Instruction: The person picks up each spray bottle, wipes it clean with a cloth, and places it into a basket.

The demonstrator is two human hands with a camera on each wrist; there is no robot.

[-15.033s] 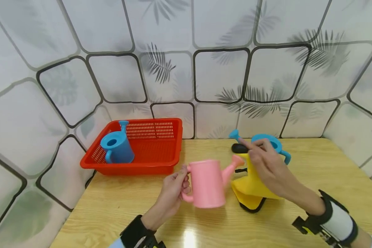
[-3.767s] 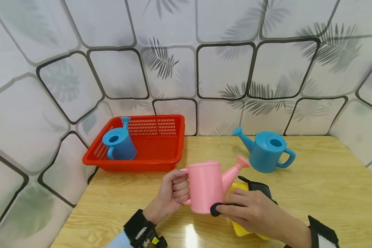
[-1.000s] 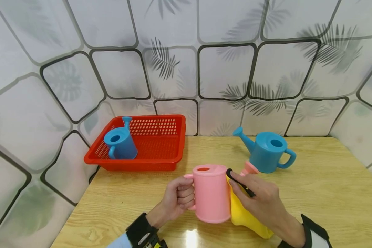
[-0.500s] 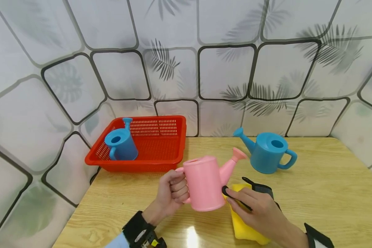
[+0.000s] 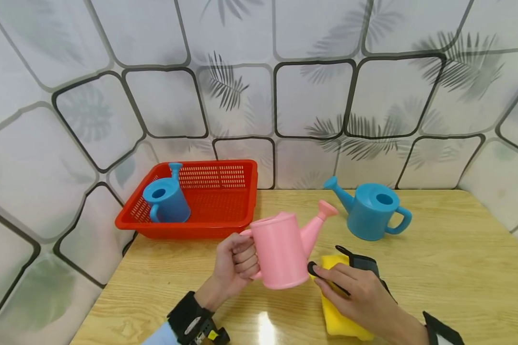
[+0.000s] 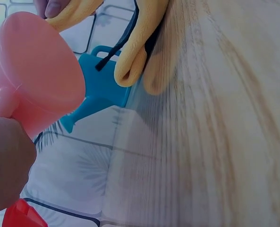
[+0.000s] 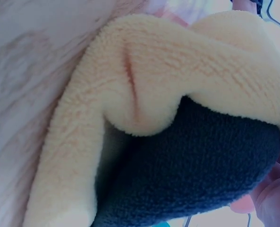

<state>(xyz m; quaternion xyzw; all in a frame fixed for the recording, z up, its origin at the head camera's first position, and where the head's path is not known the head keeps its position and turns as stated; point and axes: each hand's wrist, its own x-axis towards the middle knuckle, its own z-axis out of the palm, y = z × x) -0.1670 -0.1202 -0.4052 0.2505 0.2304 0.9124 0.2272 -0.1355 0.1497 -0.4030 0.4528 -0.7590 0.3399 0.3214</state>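
My left hand [image 5: 233,263] grips the handle of a pink watering can [image 5: 280,251], held above the table with its spout up and its body leaning toward the handle. The can's base [image 6: 47,61] faces the left wrist camera. Beside the lower right of the can, my right hand [image 5: 362,294] pinches a yellow cloth [image 5: 340,322] with a dark grey side and black edging. A black-edged corner sticks out from the fingertips near the can's base. Folds of the plush cloth [image 7: 144,75] fill the right wrist view and hide most of that hand.
A blue watering can [image 5: 371,215] stands behind the cloth on the wooden table [image 5: 449,268]. Back left, a red plastic basket [image 5: 216,232] holds another blue watering can [image 5: 168,203]. A patterned wall covering [image 5: 312,100] rises behind and at both sides.
A second ago the pink can stood more upright with the cloth against its right side. It has since moved left and up, tipping its spout upward. The right hand has lowered slightly with the cloth.
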